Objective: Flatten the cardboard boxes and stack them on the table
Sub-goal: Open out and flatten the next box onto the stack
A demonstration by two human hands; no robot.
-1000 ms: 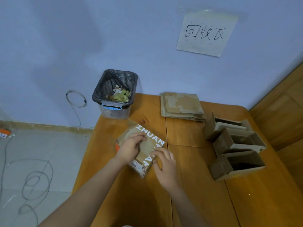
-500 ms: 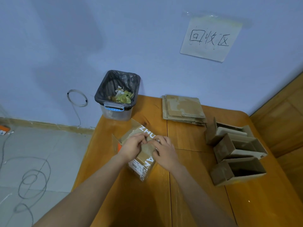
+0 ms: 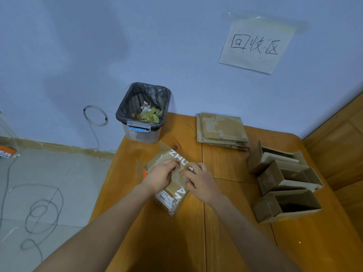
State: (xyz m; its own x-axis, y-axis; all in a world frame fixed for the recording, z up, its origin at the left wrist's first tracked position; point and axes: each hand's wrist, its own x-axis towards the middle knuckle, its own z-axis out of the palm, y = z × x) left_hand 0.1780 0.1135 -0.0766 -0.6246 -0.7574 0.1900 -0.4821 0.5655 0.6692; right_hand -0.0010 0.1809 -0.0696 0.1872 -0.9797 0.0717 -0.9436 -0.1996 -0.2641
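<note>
A brown cardboard box with white letters (image 3: 175, 195) stands on the wooden table (image 3: 157, 242) near its left edge, one flap open at its left side. My left hand (image 3: 161, 176) and my right hand (image 3: 200, 181) both lie on its top, fingers curled, fingertips meeting and picking at the middle seam. A stack of flattened cardboard (image 3: 222, 130) lies at the table's back by the wall. Three open, unflattened boxes sit in a row at the right: a far one (image 3: 275, 160), a middle one (image 3: 288, 179) and a near one (image 3: 284, 207).
A bin lined with a black bag (image 3: 143, 112), holding scraps, stands at the table's back left corner. A handwritten paper sign (image 3: 255, 46) is taped to the wall. Wooden panelling (image 3: 343, 144) borders the table's right. Cables (image 3: 39, 211) lie on the floor at the left.
My right hand has moved up from the box's near right corner to the middle of its top, beside my left hand. The box stays in place.
</note>
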